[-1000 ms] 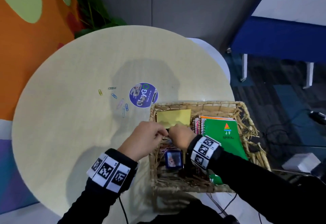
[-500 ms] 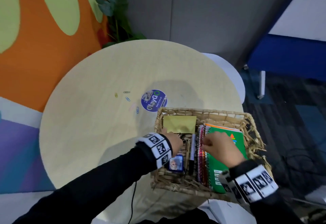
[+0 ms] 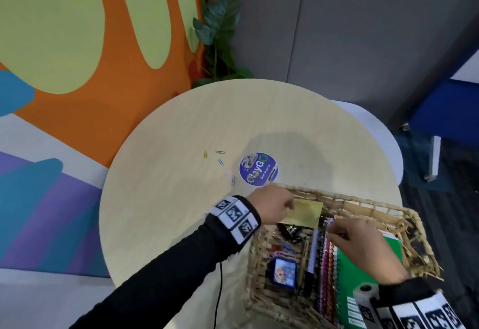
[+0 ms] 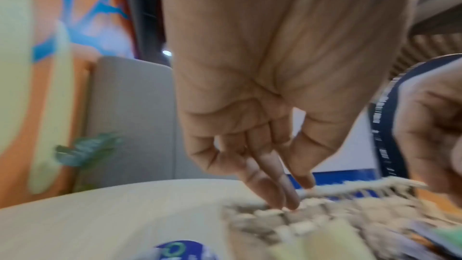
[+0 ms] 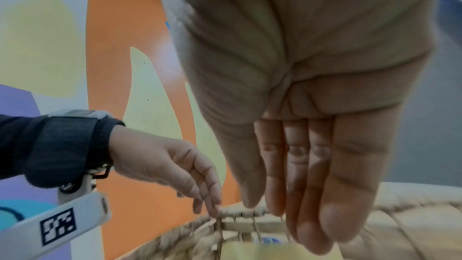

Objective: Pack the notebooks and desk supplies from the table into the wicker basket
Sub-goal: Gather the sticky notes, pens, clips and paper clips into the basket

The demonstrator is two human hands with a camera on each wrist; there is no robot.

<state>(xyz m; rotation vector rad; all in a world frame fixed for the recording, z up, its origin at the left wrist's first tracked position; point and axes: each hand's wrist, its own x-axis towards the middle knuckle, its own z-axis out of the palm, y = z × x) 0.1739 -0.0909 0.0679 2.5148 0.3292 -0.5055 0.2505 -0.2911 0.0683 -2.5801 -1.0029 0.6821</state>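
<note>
Woven wicker basket (image 3: 363, 206) sits at the near right edge of the round pale wooden table (image 3: 181, 225). Already in it: yellow sticky-note pad (image 3: 305, 212) at the far end, black binder clips (image 3: 290, 230), pink and blue paper clips (image 3: 282, 249), blue-framed small device (image 3: 283, 273), a marker pen (image 3: 312, 256), and spiral notebooks (image 3: 329, 271) topped by the green-covered spiral notebook (image 3: 355, 276).

Left hand (image 3: 272, 206) is over the basket's far-left corner, fingers straight and pointing down, holding nothing; wrist view is blurred, so rim contact is probable, not certain. Right hand (image 3: 363, 245) hovers over the notebook spirals, fingers relaxed and extended, empty.

Still out on the table: a few loose coloured paper clips (image 3: 220, 162) just left of the round blue sticker (image 3: 258, 169).

Step in hand, as I judge it: fetch those last clips. Best done with the left hand, which is nearer. Sweep them together into one pile first, then pinch or scoop at the table surface, since thin wire clips lie flat and slip. Drop them low over the existing clip pile so they don't fall through the weave gaps.
</note>
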